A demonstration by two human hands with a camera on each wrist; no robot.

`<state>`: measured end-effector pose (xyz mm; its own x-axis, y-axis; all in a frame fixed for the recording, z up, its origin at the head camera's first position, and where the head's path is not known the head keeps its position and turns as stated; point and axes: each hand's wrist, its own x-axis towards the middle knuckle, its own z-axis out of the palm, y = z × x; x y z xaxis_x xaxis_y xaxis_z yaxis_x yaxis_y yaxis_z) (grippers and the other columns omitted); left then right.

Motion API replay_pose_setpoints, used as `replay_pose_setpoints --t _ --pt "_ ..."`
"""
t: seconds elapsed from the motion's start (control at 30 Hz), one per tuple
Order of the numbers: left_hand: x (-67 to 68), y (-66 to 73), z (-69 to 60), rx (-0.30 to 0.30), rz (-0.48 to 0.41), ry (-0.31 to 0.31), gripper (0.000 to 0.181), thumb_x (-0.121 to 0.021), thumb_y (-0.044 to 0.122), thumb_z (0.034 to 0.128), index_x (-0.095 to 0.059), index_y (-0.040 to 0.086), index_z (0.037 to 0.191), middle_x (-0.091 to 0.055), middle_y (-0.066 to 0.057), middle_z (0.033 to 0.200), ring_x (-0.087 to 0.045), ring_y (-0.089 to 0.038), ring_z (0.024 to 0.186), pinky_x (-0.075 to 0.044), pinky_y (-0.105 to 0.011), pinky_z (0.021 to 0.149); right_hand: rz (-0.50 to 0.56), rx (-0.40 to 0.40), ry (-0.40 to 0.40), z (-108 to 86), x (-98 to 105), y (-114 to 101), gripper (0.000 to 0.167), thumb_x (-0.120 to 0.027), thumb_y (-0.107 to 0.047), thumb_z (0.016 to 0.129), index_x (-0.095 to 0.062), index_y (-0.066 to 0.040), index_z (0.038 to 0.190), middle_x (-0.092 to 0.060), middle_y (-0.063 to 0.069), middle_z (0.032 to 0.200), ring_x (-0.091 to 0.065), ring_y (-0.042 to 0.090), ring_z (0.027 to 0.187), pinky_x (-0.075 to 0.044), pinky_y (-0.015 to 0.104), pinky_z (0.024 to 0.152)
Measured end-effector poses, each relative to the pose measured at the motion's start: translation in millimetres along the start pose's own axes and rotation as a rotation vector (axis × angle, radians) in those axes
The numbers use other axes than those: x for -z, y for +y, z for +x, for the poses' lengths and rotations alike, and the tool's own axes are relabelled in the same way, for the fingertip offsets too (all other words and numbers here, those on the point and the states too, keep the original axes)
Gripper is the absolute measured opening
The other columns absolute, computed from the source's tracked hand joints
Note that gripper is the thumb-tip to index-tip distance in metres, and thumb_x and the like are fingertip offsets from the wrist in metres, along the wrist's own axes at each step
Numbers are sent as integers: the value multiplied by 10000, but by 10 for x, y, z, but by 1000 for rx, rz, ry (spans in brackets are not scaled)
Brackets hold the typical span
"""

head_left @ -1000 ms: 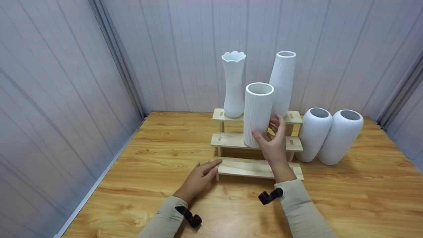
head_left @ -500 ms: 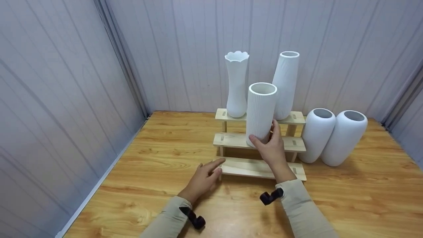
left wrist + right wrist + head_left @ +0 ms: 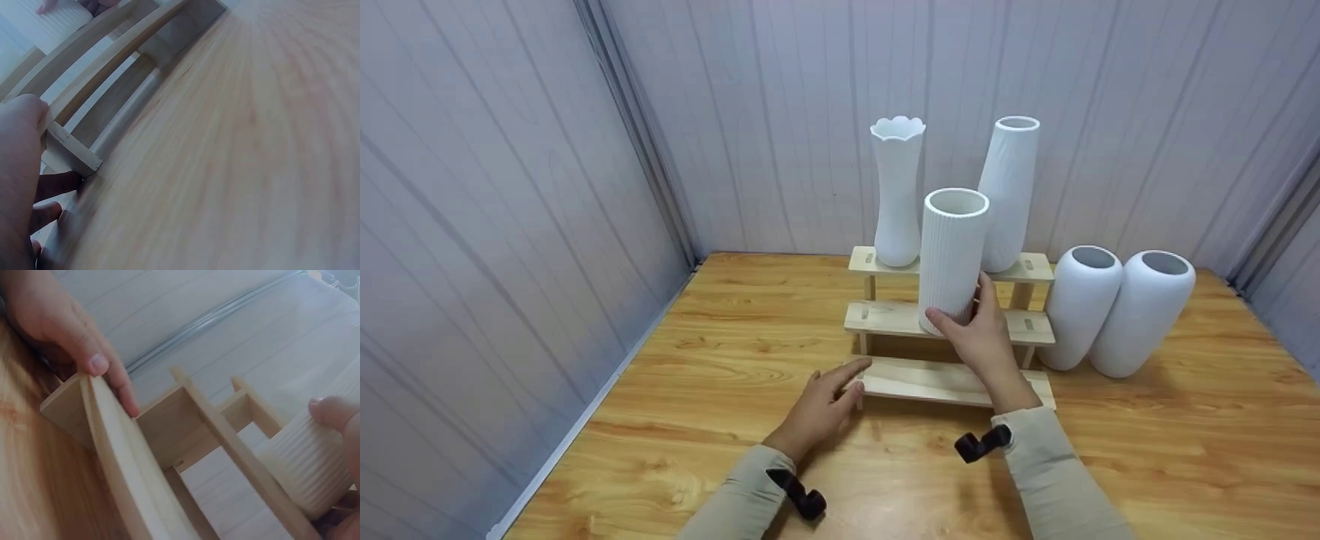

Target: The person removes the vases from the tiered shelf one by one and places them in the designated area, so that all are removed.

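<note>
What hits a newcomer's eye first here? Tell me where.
First, the ribbed cylindrical vase in the right-hand grip, at the middle tier of the wooden stand. Next, the scalloped-rim vase on the top tier, left side, and two smooth rounded vases on the table, right of the stand.

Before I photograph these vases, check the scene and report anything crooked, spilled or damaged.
Nothing stands out: no spill or break shows. The ribbed white vase in the right hand is upright at the middle wooden shelf. The smooth rounded vases look tilted, but that is probably lens distortion.
</note>
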<state>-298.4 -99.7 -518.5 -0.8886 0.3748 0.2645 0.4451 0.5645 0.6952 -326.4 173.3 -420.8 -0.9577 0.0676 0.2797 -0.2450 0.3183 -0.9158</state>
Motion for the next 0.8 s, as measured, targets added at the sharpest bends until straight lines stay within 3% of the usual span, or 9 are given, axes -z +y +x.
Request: replay_pose_setpoints --t 0.07,0.2,0.4,0.57,0.8 --pt "2 3 4 -1 10 -1 452 -453 427 1078 -480 315 1515 -677 103 1252 -432 -176 1421 -77 -643 1194 -15 -17 -15 -2 24 -29 999 -832 -373 847 -201 -145 1586 -412 225 1496 -436 369 1373 -365 534 1125" --pt "3 6 7 0 24 -1 450 -459 405 1080 -486 288 1514 -691 142 922 -435 -176 1420 -82 -641 1194 -52 -51 -53 -5 67 -80 1011 -830 -366 850 -190 -133 1597 -414 223 1499 -430 369 1380 -361 527 1131" --pt "12 11 27 -11 30 5 457 -452 416 1080 -492 269 1510 -706 135 973 -427 -188 1427 -90 -649 1189 -84 -53 -74 -6 123 -156 1023 -833 -345 846 -187 -89 1596 -399 236 1514 -430 403 1380 -369 539 1124" --pt "8 2 26 -9 34 -1 461 -455 414 1079 -489 260 1512 -683 123 791 -428 -175 1426 -90 -648 1190 -100 -66 -99 -28 161 -215 1017 -841 -328 834 -203 -72 1583 -416 247 1492 -456 418 1356 -392 547 1103" --pt "2 -17 26 -19 33 1 456 -456 399 1080 -494 246 1508 -669 135 768 -447 -176 1413 -92 -652 1187 -113 -87 -122 -61 221 -301 999 -866 -287 806 -245 -52 1552 -427 254 1490 -440 412 1370 -367 559 1121"
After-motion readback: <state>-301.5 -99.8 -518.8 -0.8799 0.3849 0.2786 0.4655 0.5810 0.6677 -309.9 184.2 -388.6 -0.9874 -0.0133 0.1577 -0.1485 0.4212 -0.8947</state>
